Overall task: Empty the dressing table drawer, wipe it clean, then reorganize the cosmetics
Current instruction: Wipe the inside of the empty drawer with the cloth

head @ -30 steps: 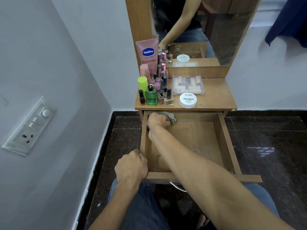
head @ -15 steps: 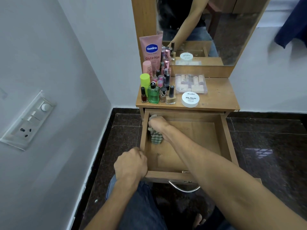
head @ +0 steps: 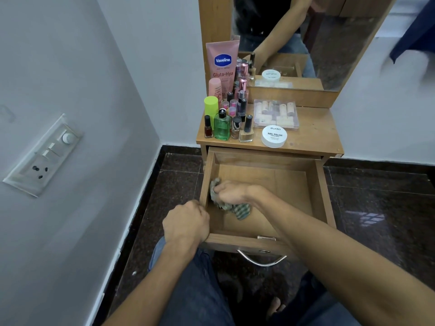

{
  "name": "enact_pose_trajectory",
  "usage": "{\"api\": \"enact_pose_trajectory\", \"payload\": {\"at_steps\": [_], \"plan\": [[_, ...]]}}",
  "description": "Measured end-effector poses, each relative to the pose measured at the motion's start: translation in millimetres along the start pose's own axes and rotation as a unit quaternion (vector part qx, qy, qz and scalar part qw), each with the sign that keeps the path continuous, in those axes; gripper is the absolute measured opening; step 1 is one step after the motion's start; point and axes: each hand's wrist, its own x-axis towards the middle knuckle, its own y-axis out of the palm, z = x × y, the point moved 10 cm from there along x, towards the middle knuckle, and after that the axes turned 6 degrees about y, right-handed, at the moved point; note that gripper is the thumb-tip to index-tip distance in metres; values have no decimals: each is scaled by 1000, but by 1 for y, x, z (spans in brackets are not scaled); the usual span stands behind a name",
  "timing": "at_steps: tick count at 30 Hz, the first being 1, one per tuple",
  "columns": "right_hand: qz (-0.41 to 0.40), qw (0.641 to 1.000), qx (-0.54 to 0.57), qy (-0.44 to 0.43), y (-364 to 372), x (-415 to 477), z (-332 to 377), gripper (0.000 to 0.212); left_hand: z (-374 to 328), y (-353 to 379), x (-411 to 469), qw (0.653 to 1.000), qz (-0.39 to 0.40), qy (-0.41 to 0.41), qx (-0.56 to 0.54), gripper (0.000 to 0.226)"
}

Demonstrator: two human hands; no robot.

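I am in the wiping step. The drawer [head: 326,196] is pulled well out of the dressing table [head: 315,132] and holds nothing but my right hand [head: 231,192] and the cloth [head: 241,210]. That hand has its fingers curled round the bunched striped cloth and presses it against the inside of the left wall, low down, about midway along the drawer's depth. My left hand [head: 186,223] is closed over the drawer's front left corner, bracing it.

I judge the brace matters most. The drawer hangs far out, so a hard sideways scrub could twist it in its opening, and the left grip should answer every push. The cloth is wadded, with a tail lying on the drawer floor. Spread flatter under the fingers, it would cover more wood per stroke. I would work the wall, the seam where it meets the floor and the corners. Then I would sweep the bare floor on the right in overlapping passes toward the front, so that dust gathers there.

The cosmetics [head: 242,107] stand on the tabletop: the Vaseline tube [head: 223,64], the green bottle [head: 221,125], the clear case [head: 275,114] and the white nail polish tub [head: 274,136]. Some stand near the front edge above the drawer, so my forearm needs care on back strokes.
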Motion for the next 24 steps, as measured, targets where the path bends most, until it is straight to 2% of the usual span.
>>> {"api": "enact_pose_trajectory", "payload": {"at_steps": [2,8,12,14,17,19,20,22,24], "plan": [[18,999,-33,-14,15,-3,-5,13,0,-1,0,1000,-1,-1,1,32],[107,989,-100,-35,50,-19,-10,25,-1,-3,-3,1000,1,-1,-5,33],[113,991,-59,-47,41,-30,-21,15,1,-4,-3,1000,1,-2,-5,35],[66,996,-5,-57,16,-43,-34,31,1,-3,-3,1000,-1,-2,-4,35],[-111,987,107,-44,-44,-63,-72,29,1,-3,-2,1000,-2,-2,-11,35],[-261,961,92,-6,-80,-76,-108,30,1,-4,-2,1000,-4,-4,-11,36],[-312,948,66,20,-91,-80,-123,30,1,-4,-2,1000,-5,-4,-10,36],[-361,929,25,72,-97,-83,-145,32,0,-5,-2,1000,-7,-2,-9,36],[-372,921,1,116,-92,-83,-158,38,0,-5,-2,1000,-9,0,-8,37]]}}
